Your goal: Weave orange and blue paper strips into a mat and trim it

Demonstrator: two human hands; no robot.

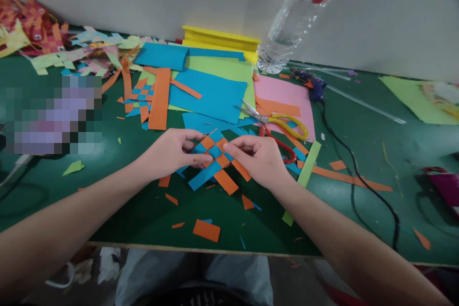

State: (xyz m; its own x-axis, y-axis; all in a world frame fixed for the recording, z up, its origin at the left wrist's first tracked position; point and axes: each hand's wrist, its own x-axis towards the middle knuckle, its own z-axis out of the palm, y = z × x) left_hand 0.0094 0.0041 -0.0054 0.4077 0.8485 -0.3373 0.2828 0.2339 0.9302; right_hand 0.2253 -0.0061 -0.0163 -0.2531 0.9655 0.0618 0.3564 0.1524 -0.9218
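Between my two hands is a woven piece of blue and orange paper strips (216, 152), held just above the table, its loose strip ends pointing toward me. My left hand (181, 153) grips its left edge between thumb and fingers. At the right edge, my right hand (256, 155) pinches the weave with thumb and forefinger. Yellow-handled scissors (287, 122) lie beyond my right hand, blades partly apart. Close by are red-handled scissors (287, 153), partly hidden behind that hand. Another blue and orange woven piece (142, 95) rests past my left hand.
Blue paper sheets (211, 95) and a pink sheet (287, 95) lie ahead. A water bottle (297, 19) leans against the wall near a glue gun (311, 83), its black cord (346, 148) trailing right. Paper scraps (207, 230) dot the green table (125, 220). Finished paper figures (32, 28) sit far left.
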